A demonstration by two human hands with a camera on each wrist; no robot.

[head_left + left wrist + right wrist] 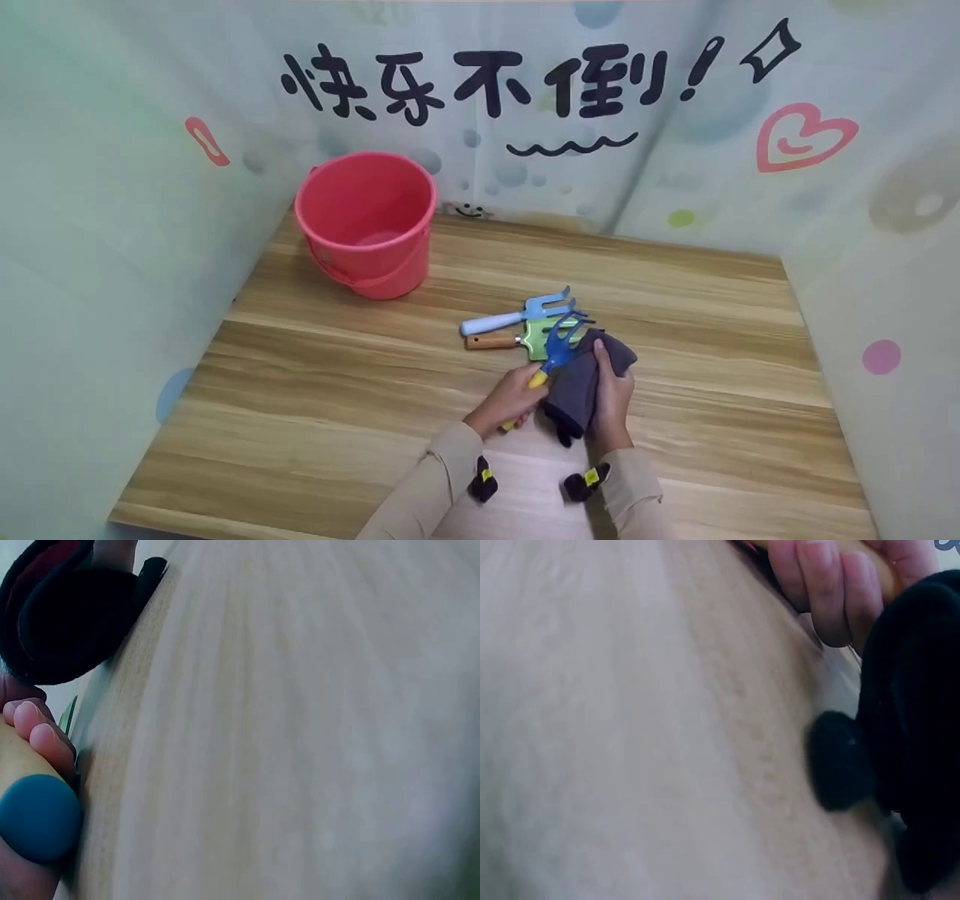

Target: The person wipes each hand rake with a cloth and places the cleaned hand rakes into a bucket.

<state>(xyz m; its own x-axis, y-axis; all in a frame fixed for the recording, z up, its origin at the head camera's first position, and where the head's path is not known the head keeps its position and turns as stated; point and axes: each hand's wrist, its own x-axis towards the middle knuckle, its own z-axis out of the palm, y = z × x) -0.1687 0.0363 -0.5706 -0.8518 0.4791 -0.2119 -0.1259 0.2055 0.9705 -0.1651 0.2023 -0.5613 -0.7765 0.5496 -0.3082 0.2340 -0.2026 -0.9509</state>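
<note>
Near the middle of the table, my left hand (511, 396) grips the yellow handle of a blue hand rake (558, 349), its curved tines pointing away from me. A blue cap (41, 817) on the handle's end shows in the left wrist view, below curled fingers. Close beside it, my right hand (615, 394) holds a grey folded cloth (576, 382) with a black edge, thumb lying along it. The rake's head is right by the cloth; whether they touch I cannot tell. In the right wrist view the cloth (922, 712) is dark, its inside hidden.
Just beyond my hands lie a light blue garden fork (499, 322) and a green garden fork (487, 342) with a wooden handle, partly covered by the rake. A red bucket (401, 270) stands at the back left. Printed curtains (480, 180) border the wooden table (315, 420).
</note>
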